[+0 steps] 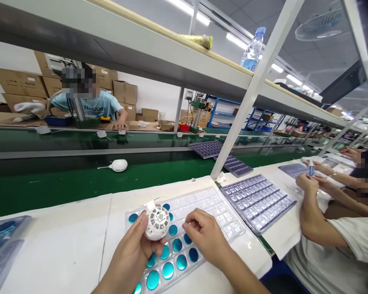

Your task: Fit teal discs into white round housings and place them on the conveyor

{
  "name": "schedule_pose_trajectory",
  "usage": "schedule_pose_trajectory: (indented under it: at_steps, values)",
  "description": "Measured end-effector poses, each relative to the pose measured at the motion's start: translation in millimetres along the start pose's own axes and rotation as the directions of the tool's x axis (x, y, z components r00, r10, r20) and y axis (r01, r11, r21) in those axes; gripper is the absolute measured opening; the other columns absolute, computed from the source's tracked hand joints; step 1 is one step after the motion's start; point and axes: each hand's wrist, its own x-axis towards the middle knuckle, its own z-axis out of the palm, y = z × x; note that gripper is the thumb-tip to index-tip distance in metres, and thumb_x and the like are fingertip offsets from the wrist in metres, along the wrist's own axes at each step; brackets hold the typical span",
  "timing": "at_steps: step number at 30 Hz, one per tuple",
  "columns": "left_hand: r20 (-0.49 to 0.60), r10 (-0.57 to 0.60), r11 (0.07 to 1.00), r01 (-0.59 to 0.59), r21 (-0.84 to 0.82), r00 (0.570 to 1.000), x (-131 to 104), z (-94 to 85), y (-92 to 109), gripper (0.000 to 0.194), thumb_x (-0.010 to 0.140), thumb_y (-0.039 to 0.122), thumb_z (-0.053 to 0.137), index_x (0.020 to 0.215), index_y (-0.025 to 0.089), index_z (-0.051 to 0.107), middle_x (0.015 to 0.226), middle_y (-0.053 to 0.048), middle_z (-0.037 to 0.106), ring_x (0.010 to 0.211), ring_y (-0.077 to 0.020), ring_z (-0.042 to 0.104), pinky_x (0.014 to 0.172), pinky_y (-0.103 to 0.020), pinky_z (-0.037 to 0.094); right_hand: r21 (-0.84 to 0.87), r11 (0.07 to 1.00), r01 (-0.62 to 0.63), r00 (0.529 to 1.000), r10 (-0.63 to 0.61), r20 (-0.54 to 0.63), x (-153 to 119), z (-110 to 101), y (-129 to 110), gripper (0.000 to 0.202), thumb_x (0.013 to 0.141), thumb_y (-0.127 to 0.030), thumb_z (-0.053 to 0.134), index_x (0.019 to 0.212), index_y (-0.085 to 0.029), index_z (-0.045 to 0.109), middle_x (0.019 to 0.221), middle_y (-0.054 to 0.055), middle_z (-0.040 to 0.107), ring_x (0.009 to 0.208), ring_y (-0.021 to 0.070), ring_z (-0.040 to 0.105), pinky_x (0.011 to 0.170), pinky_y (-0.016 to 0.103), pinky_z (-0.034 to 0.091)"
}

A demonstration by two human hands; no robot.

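Note:
My left hand (pixel 133 245) is closed around a small white round fan housing (pixel 157 223), its spoked grille turned up towards me. To the right of it, my right hand (pixel 208 237) hovers over a clear plastic tray (pixel 199 201) with thumb and forefinger pinched together. Whatever those fingertips may hold is hidden or too small to make out. Shiny teal discs (pixel 168 270) sit in the tray's nearer left pockets, partly covered by my hands.
A white device (pixel 119 165) with a strap lies on the green conveyor (pixel 64 175). Stacked trays (pixel 259 200) stand right, beside a co-worker's arm (pixel 309 208). Another person (pixel 95 102) works across the belt. A metal post (pixel 239 114) and overhead shelf (pixel 159 49) frame the bench.

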Motion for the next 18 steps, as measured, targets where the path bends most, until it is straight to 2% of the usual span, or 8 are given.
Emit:
schedule_pose_trajectory:
  at_steps: [2,6,8,12,13,15,18]
  values:
    - [-0.030,0.003,1.000,-0.002,0.010,1.000,2.1,-2.2,-0.5,0.050,0.086,0.056,0.060,0.120,0.020,0.058,0.069,-0.004,0.069,0.050,-0.0168,0.058,0.050,-0.028,0.052,-0.091,0.996,-0.024,0.999,0.028,0.046,-2.6,-3.7,11.9,0.011,0.084,-0.016,0.058,0.078,-0.019,0.067,0.081,0.004,0.064,0.077,0.0225,0.060,0.070,0.033,0.043]
    - [-0.039,0.026,0.999,-0.025,0.037,0.999,2.3,-2.0,-4.0,0.040,0.086,0.057,0.059,0.102,0.020,0.059,0.068,-0.003,0.068,0.048,-0.0162,0.057,0.048,-0.027,0.050,-0.218,0.975,-0.046,0.992,0.069,0.101,-9.1,3.1,17.9,0.007,0.078,-0.015,0.063,0.083,-0.017,0.067,0.091,0.012,0.066,0.087,0.0317,0.060,0.073,0.039,0.041]
    - [-0.037,0.031,0.999,-0.029,0.045,0.999,1.6,-1.5,-4.4,0.040,0.084,0.057,0.061,0.101,0.021,0.059,0.068,-0.002,0.068,0.046,-0.0154,0.056,0.048,-0.027,0.049,-0.227,0.972,-0.055,0.990,0.083,0.116,-9.0,4.5,15.0,0.006,0.078,-0.013,0.062,0.082,-0.017,0.064,0.090,0.012,0.066,0.085,0.0305,0.060,0.071,0.038,0.040]
    - [-0.030,0.040,0.998,-0.039,0.048,0.999,-0.1,-0.8,-2.8,0.046,0.082,0.060,0.062,0.105,0.021,0.061,0.062,-0.001,0.066,0.048,-0.0158,0.056,0.051,-0.027,0.049,-0.152,0.987,-0.048,0.982,0.075,0.175,-6.2,-7.8,2.2,0.011,0.081,-0.014,0.059,0.074,-0.021,0.054,0.077,0.004,0.065,0.070,0.0209,0.058,0.060,0.030,0.037]
    - [-0.025,0.042,0.998,-0.041,0.046,0.999,-0.5,-0.5,-2.5,0.046,0.082,0.061,0.062,0.106,0.021,0.061,0.062,-0.001,0.066,0.049,-0.0157,0.055,0.051,-0.027,0.049,-0.103,0.994,-0.038,0.978,0.058,0.200,-6.6,-12.5,-3.0,0.012,0.084,-0.016,0.057,0.075,-0.021,0.052,0.073,0.001,0.064,0.067,0.0187,0.058,0.058,0.027,0.037]
    - [-0.013,0.051,0.998,-0.050,0.042,0.999,-1.1,0.2,-2.5,0.045,0.083,0.060,0.062,0.105,0.021,0.061,0.062,-0.001,0.066,0.049,-0.0150,0.054,0.051,-0.026,0.048,0.109,0.993,-0.036,0.971,0.009,0.240,-9.4,-20.8,-16.4,0.014,0.091,-0.022,0.054,0.078,-0.023,0.048,0.066,-0.003,0.060,0.061,0.0151,0.056,0.056,0.024,0.038]
    - [0.008,0.074,0.996,-0.075,0.040,0.997,-1.5,1.2,-3.6,0.042,0.084,0.057,0.062,0.106,0.022,0.062,0.067,-0.001,0.066,0.050,-0.0143,0.054,0.050,-0.025,0.047,0.492,0.868,-0.072,0.972,-0.050,0.230,-13.7,-24.5,-40.1,0.010,0.094,-0.028,0.054,0.087,-0.023,0.049,0.061,-0.006,0.057,0.055,0.0121,0.052,0.054,0.022,0.039]
